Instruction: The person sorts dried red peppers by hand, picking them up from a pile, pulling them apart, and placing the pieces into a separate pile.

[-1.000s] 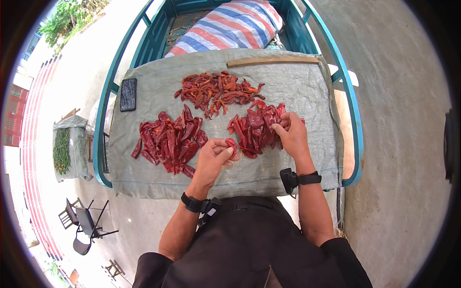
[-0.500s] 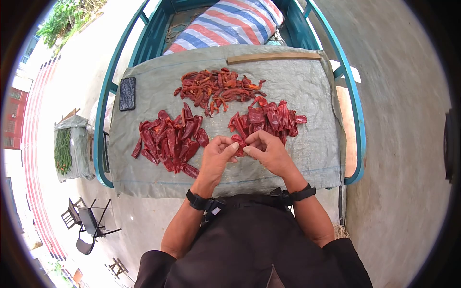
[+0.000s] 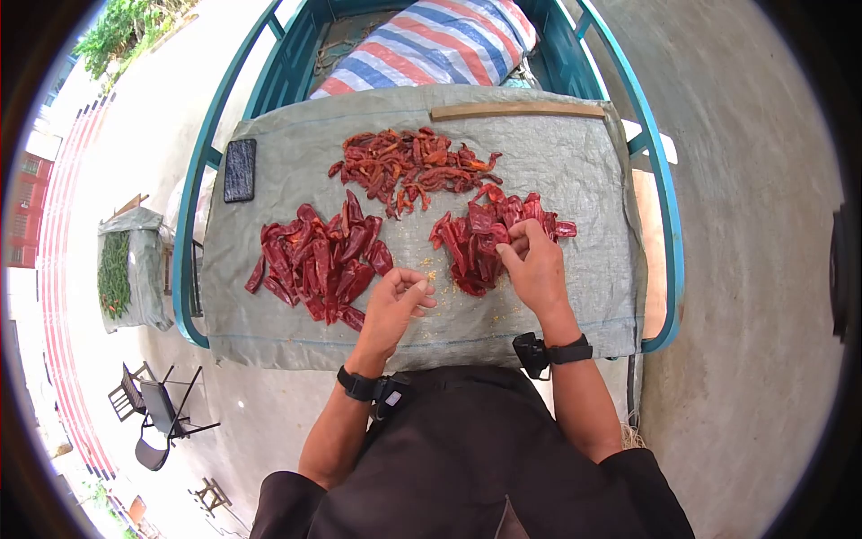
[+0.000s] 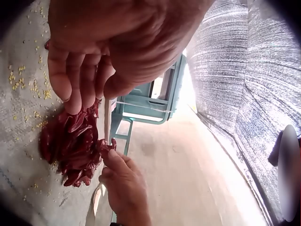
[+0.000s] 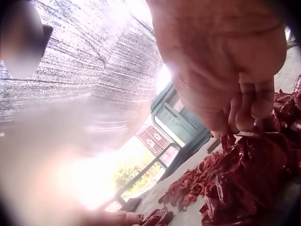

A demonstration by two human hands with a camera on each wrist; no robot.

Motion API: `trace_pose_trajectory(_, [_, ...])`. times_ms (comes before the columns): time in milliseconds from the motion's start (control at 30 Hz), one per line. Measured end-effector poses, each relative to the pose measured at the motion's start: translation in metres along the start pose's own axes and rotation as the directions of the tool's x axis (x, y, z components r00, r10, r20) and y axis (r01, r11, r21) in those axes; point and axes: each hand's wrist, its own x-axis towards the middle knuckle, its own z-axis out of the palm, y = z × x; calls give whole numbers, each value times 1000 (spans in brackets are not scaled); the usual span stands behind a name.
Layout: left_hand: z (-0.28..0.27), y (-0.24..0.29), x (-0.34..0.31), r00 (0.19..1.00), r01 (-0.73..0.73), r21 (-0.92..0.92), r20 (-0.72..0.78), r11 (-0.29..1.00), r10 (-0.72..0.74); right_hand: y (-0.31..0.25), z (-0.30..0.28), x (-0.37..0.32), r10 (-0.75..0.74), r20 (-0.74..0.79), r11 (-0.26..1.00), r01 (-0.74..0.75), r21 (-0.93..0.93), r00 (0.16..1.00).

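Observation:
My right hand [image 3: 540,274] is at the near right side of a pile of dried red chili peppers [image 3: 471,256]. Its thumb and fingers pinch a chili pepper [image 4: 108,147], best seen in the left wrist view. Left of that pile, my left hand [image 3: 391,313] hovers over the sheet with loosely bent fingers and nothing between them. Yellow seeds [image 3: 431,274] lie scattered near its fingertips. A second pile of whole dried chilies [image 3: 314,260] lies to the left, and a heap of smaller, shrivelled orange-red chilies [image 3: 404,166] sits farther back.
A grey-green woven sheet [image 3: 269,346] covers the work surface, with a teal cart rail [image 3: 660,234] along each side. On the sheet are a dark phone [image 3: 240,171] at left and a wooden strip [image 3: 516,111] at the back. Behind lies a striped bag [image 3: 431,45].
The left hand held a chili, and both hands met on it half a second ago. Now the left hand is without it, and the right hand has moved back to the right pile.

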Motion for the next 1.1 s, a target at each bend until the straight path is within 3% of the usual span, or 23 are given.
trace_pose_trajectory(233, [-33, 0, -8, 981, -84, 35, -174, 996, 89, 11, -8, 13, -38, -51, 997, 34, -72, 998])
trace_pose_trajectory(333, [-47, -8, -12, 953, -141, 148, -249, 979, 175, 17, -4, 10, -44, -58, 997, 41, -61, 997])
trace_pose_trajectory(433, [-60, -20, -15, 878, -122, 556, -325, 822, 351, 16, -5, 7, -31, -59, 999, 30, -26, 998])
trace_pose_trajectory(533, [-61, -21, -17, 816, -159, 657, -333, 737, 473, 7, -7, 3, -20, -48, 999, 21, 24, 999])
trace_pose_trajectory(733, [-35, 6, -10, 805, -219, 828, -146, 517, 575, -21, -9, -4, 16, 81, 989, -27, 142, 997])
trace_pose_trajectory(833, [-29, 18, 5, 689, -202, 968, 33, 147, 724, -29, -9, -8, -3, 108, 986, -14, 164, 994])
trace_pose_trajectory(933, [-27, 20, 21, 744, -77, 996, 33, 37, 667, -34, -9, -13, -12, 134, 984, -12, 175, 991])
trace_pose_trajectory(1033, [-26, 14, 34, 848, 20, 998, 11, -52, 529, -37, -9, -19, 11, 158, 979, -42, 200, 987])
trace_pose_trajectory(1100, [-23, 6, 37, 826, 30, 998, 9, -61, 564, -35, -10, -21, 22, 165, 977, -56, 207, 986])
